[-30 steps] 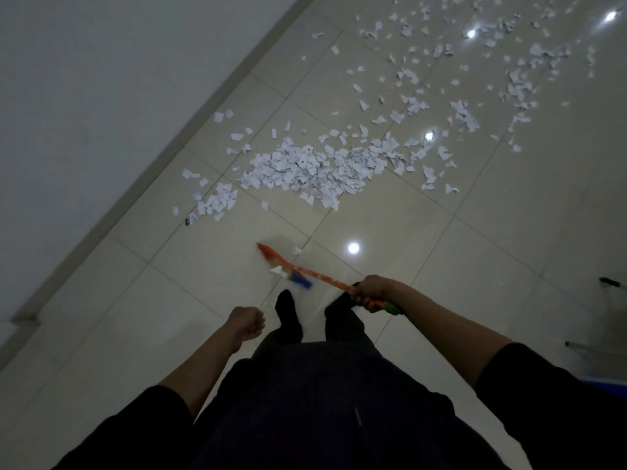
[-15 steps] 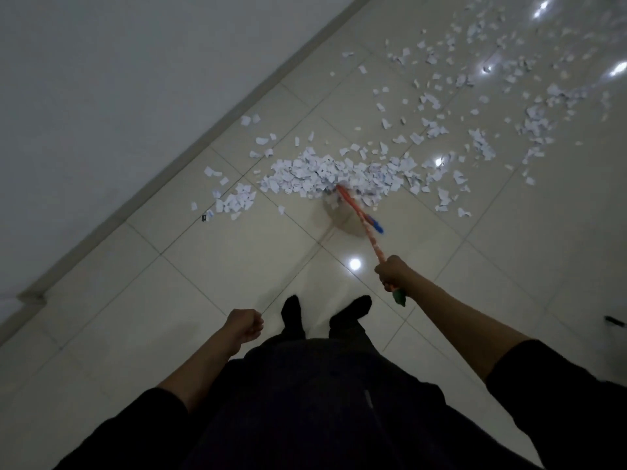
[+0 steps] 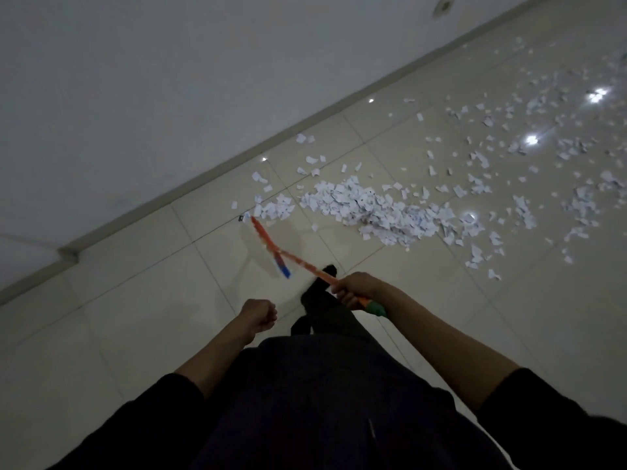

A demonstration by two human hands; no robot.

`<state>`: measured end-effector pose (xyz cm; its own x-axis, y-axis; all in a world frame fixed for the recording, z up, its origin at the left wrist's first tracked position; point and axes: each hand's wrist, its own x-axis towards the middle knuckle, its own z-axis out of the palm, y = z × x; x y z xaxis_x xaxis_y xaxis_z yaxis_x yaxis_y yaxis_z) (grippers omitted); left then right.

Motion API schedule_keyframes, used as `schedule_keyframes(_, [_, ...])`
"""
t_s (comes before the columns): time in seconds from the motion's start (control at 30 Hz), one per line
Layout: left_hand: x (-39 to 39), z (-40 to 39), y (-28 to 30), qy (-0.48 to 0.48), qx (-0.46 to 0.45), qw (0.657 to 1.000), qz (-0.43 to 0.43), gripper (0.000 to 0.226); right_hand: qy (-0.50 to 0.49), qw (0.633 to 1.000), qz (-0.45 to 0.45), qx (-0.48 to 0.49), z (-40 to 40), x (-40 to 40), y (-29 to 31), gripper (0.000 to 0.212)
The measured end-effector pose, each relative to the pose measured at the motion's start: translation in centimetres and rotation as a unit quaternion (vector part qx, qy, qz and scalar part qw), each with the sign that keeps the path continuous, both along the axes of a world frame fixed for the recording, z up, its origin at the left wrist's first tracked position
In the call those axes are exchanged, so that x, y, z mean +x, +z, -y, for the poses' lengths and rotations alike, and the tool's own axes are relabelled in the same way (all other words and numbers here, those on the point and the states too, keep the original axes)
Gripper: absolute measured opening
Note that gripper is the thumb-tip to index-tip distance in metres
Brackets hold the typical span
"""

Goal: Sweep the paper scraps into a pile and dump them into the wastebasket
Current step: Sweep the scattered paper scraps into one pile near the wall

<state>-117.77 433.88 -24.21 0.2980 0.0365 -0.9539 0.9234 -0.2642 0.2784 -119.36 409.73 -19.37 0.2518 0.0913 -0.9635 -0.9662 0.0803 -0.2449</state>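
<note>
White paper scraps lie over the beige tiled floor, thickest in a long heap [image 3: 373, 212] ahead of me, with a small cluster [image 3: 274, 208] to its left and loose bits [image 3: 522, 154] spreading to the far right. My right hand [image 3: 356, 288] grips the orange handle of a small broom [image 3: 271, 245] with a green end cap. The broom head is blurred and reaches toward the left cluster. My left hand [image 3: 259, 315] is curled into a fist and holds nothing. No wastebasket is in view.
A grey-white wall [image 3: 169, 96] runs diagonally across the left, with a baseboard [image 3: 237, 164] close behind the scraps. My dark-socked feet [image 3: 325, 276] stand just below the broom. Bright light spots reflect on the glossy tiles.
The broom has swung from the middle of the heap over to the left, near the small cluster. My right hand has drawn back toward my body. The view has shifted left.
</note>
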Motion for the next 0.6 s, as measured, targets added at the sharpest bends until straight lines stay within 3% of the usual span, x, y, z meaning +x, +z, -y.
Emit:
schedule_keyframes(0.33, [6.9, -3.1, 0.1, 0.059, 0.054, 0.997, -0.012, 0.017, -0.032, 0.991, -0.048, 0.118, -6.5, 13.6, -5.1, 0.013])
schedule_keyframes(0.6, [17.6, -3.3, 0.6, 0.053, 0.071, 0.996, 0.024, 0.017, -0.114, 0.993, -0.038, 0.02, -1.3, 21.1, -7.4, 0.015])
